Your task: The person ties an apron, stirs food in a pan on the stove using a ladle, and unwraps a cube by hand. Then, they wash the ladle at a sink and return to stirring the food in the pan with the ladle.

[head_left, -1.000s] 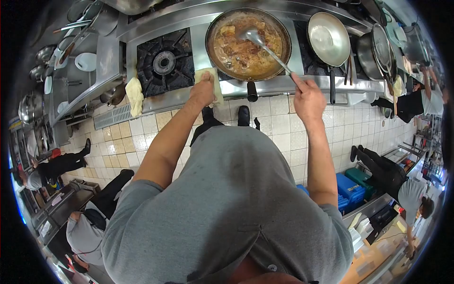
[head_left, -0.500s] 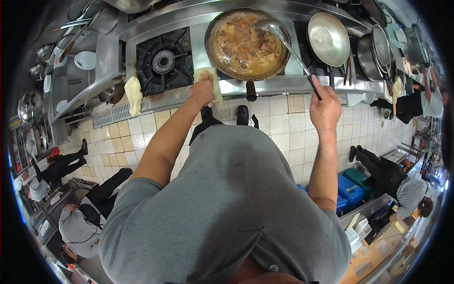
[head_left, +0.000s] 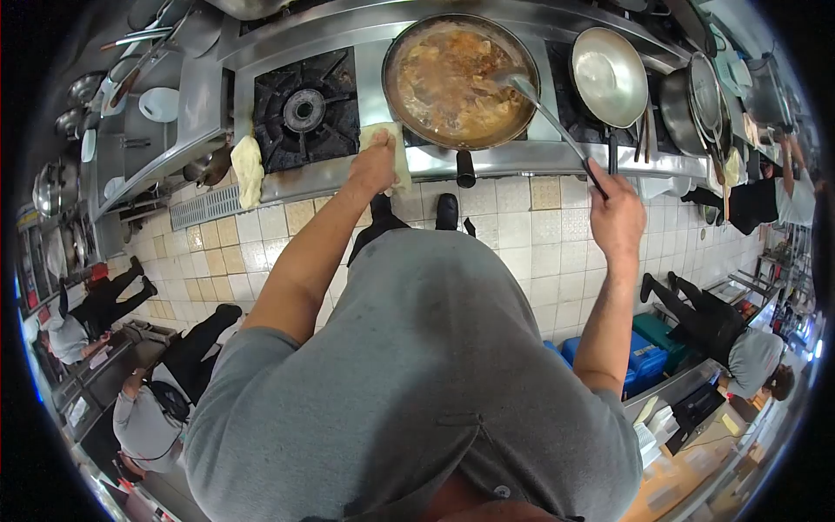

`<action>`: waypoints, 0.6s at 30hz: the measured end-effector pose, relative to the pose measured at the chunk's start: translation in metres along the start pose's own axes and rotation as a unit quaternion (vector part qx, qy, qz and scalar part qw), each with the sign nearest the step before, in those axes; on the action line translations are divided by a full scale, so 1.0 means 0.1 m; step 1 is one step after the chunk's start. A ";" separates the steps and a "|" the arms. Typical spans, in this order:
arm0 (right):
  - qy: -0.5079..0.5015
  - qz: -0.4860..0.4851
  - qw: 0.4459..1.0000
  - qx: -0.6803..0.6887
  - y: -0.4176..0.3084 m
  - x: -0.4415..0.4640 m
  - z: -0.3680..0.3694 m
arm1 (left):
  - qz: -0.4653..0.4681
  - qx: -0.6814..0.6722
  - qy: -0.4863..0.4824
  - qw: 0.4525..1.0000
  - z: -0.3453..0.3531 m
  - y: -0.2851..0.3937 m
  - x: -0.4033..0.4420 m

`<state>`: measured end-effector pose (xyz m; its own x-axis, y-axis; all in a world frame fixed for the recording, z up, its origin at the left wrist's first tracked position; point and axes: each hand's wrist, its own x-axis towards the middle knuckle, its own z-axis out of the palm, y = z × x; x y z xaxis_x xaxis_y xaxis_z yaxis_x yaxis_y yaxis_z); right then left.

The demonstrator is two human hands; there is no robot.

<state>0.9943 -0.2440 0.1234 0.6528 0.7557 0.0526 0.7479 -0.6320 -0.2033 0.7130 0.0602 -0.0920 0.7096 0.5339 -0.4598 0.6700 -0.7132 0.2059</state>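
A large round pan [head_left: 464, 141] of brown, saucy food sits on the stove in front of me, its short dark handle [head_left: 466, 170] pointing toward me. My right hand [head_left: 619, 217] is closed round the dark handle of a metal ladle [head_left: 564, 135]. The ladle's head dips into the sauce near the pan's right side, partly hidden by steam or sauce. To the left of the pan, my left hand [head_left: 374, 165] grips a pale folded cloth [head_left: 398, 165] at the stove's front edge. Whether the cloth touches the pan I cannot tell.
An unlit burner [head_left: 304, 110] lies left of the pan, with another cloth [head_left: 247, 171] hanging beside it. A light frying pan [head_left: 610, 76] and stacked pans [head_left: 683, 109] stand to the right. Co-workers [head_left: 148, 418] are behind me on both sides, near blue bins [head_left: 644, 358].
My right hand has moved right and toward me, drawing the ladle's head to the pan's right side. The food has shifted and looks more liquid. My left hand stays on the cloth.
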 end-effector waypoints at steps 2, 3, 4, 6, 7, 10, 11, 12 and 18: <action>0.009 -0.011 1.000 -0.006 0.02 -0.04 -0.10 | -0.010 -0.003 -0.017 1.000 -0.10 0.05 -0.03; 0.023 -0.024 0.999 -0.004 0.00 -0.03 -0.11 | -0.014 -0.004 -0.025 1.000 -0.13 0.07 -0.04; 0.036 -0.037 0.999 -0.001 -0.05 -0.03 -0.11 | -0.014 -0.005 -0.030 0.999 -0.13 0.08 -0.02; 0.044 -0.048 0.998 0.006 -0.15 -0.01 -0.06 | -0.016 -0.005 -0.041 0.999 -0.11 0.06 0.00; 0.038 -0.048 0.998 0.012 -0.19 0.02 0.02 | -0.009 0.001 -0.031 0.999 -0.08 0.04 0.01; 0.021 -0.062 0.998 0.009 -0.30 0.10 0.26 | 0.002 0.013 -0.014 1.000 -0.01 0.00 0.02; 0.015 -0.070 0.997 0.005 -0.34 0.11 0.33 | 0.001 0.012 -0.016 1.000 -0.01 0.00 0.02; 0.017 -0.058 0.998 0.017 -0.37 0.11 0.38 | -0.001 0.011 -0.018 1.000 -0.01 0.01 0.02; 0.026 -0.057 0.997 0.055 -0.40 0.05 0.26 | -0.007 0.005 -0.023 1.000 -0.04 0.03 0.01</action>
<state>0.9640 -0.2106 0.1061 0.5719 0.8098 0.1308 0.8014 -0.5176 -0.2998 0.7171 0.0605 -0.0885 0.6892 0.5220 -0.5025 0.6771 -0.7109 0.1903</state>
